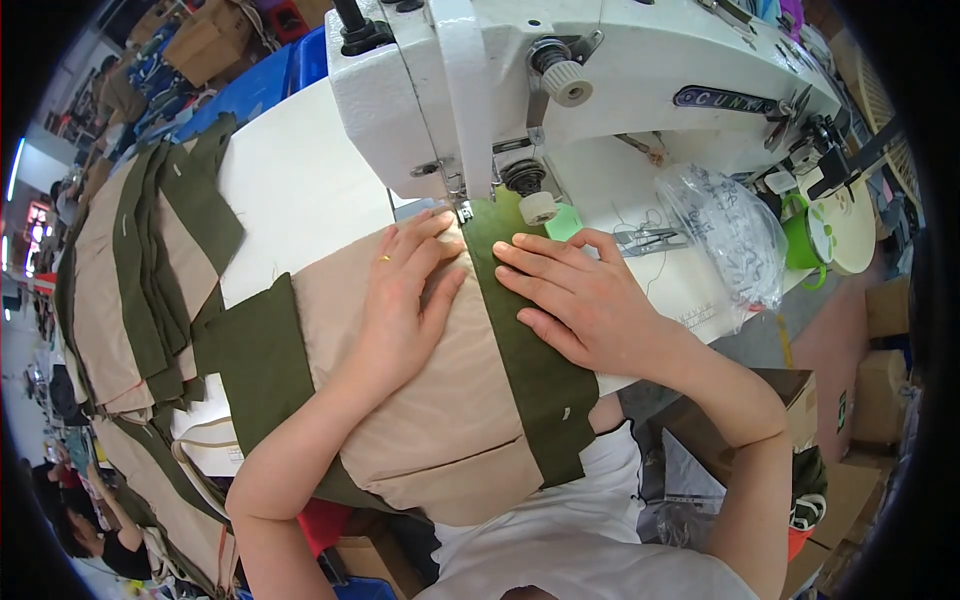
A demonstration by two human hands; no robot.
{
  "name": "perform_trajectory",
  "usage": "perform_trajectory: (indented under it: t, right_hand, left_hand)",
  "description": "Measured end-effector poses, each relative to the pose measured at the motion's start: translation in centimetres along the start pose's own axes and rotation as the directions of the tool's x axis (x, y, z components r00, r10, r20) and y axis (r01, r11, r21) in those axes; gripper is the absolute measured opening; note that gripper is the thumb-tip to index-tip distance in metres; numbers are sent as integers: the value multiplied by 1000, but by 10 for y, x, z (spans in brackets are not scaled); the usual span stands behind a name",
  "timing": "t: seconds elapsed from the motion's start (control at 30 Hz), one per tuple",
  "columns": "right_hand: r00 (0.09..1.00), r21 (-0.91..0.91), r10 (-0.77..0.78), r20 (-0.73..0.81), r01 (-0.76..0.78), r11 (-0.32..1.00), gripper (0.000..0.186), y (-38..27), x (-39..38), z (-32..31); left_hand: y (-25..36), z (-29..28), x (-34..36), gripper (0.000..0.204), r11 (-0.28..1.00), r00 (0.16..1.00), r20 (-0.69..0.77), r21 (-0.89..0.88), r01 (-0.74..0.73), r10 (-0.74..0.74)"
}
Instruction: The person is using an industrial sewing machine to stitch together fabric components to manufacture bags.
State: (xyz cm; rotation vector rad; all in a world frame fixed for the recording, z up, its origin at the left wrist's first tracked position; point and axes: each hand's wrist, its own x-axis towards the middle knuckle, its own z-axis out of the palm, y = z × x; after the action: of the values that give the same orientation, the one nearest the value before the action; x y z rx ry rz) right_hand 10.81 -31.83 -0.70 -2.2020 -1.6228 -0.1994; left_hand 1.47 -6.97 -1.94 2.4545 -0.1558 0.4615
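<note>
A tan fabric panel (395, 430) with olive-green bands (530, 400) lies under the presser foot (463, 212) of a white sewing machine (620, 70). My left hand (410, 310) rests on the tan cloth just left of the foot, its fingers loosely apart and bent, a ring on one finger. My right hand (585, 305) lies spread on the olive band to the right of the seam, fingertips close to that seam. The panel hangs over the table's front edge toward my lap. Part of its left side is hidden beneath my left forearm.
Stacked tan and olive pieces (140, 260) cover the table's left side. Scissors (650, 240), a plastic bag (725, 230) and a green mug (805, 240) lie at the right. Cardboard boxes (875, 395) stand below. Blue bins (250, 85) are behind. A co-worker (105, 535) is at far left.
</note>
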Motion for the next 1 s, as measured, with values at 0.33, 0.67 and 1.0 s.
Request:
perform_trajectory:
  t: [0.33,0.67,1.0]
  right_hand:
    - [999,-72,-14,-42,10,997,41,5,9,3]
    - [999,-94,-22,-49,17,995,41,11,15,5]
    - [995,-91,-34,-89,26,995,39,19,23,8]
  left_hand:
    - [-4,-5,11,20,1000,1000,4,5,-14,14]
    - [-7,-2,17,23,1000,999,-45,-21,-19,18]
    - [-12,-5,23,23,999,999,-34,-28,42,-43]
